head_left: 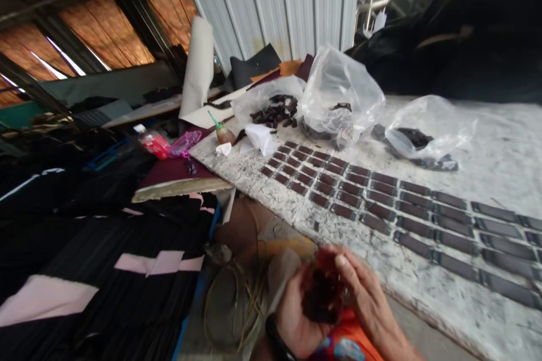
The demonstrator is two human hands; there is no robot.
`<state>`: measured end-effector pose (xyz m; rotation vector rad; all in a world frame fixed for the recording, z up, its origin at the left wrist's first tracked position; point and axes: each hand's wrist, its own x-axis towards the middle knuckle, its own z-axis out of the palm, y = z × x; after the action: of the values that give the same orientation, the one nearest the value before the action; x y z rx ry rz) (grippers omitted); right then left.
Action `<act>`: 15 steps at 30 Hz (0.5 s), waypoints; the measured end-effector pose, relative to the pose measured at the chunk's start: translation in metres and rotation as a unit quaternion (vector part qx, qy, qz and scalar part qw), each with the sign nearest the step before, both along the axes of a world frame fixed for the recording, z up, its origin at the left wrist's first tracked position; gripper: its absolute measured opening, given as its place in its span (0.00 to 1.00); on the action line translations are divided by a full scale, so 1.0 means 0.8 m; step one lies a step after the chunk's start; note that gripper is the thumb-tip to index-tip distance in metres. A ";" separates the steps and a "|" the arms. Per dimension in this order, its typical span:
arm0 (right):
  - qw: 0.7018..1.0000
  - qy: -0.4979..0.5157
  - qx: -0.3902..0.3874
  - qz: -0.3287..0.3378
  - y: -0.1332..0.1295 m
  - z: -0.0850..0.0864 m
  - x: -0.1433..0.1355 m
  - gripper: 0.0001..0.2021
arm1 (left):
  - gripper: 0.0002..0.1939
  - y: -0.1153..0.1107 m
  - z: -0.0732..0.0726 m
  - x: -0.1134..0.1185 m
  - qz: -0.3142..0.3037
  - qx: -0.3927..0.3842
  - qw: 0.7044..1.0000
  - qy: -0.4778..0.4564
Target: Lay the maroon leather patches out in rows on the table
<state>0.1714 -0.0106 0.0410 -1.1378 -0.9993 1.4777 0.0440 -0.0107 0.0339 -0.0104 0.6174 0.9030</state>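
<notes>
My left hand [292, 307] is cupped round a handful of small dark pieces [319, 296], just off the table's front edge. Against the other side of the heap my right hand [362, 282] curves, its thumb over the top. Blur hides the exact shape of the pieces. Beyond my hands, rows of dark brown rectangular strips [379, 210] with darker ends lie flat on the worn whitish table [288, 211]. A clear bag [269, 102] of loose dark pieces lies open behind the rows.
Two more clear plastic bags [339, 96] stand farther right. A small round bottle with a green nozzle [224, 132] and crumpled white paper [260, 138] sit at the table's left corner. Left are a red-labelled bottle [154, 144] and a black stack [139, 299] with pink strips.
</notes>
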 end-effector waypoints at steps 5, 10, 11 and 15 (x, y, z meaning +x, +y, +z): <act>0.960 0.248 -0.127 -0.018 0.016 -0.009 -0.006 0.16 | 0.16 -0.015 -0.001 -0.007 0.035 -0.096 0.994 -0.025; 0.932 0.331 -0.140 -0.041 0.019 -0.013 -0.006 0.17 | 0.20 -0.018 0.015 -0.009 0.047 -0.082 0.995 -0.022; 0.930 0.337 -0.141 -0.036 0.019 -0.013 -0.006 0.17 | 0.20 -0.019 0.015 -0.010 0.045 -0.072 0.996 -0.024; 0.930 0.338 -0.143 -0.022 0.019 -0.012 -0.004 0.21 | 0.21 -0.019 0.016 -0.015 0.031 -0.040 0.998 -0.032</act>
<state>0.1681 0.0048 0.0313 -0.7355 -0.2838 1.8347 0.0322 -0.0263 0.0464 -0.1298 0.5954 0.9333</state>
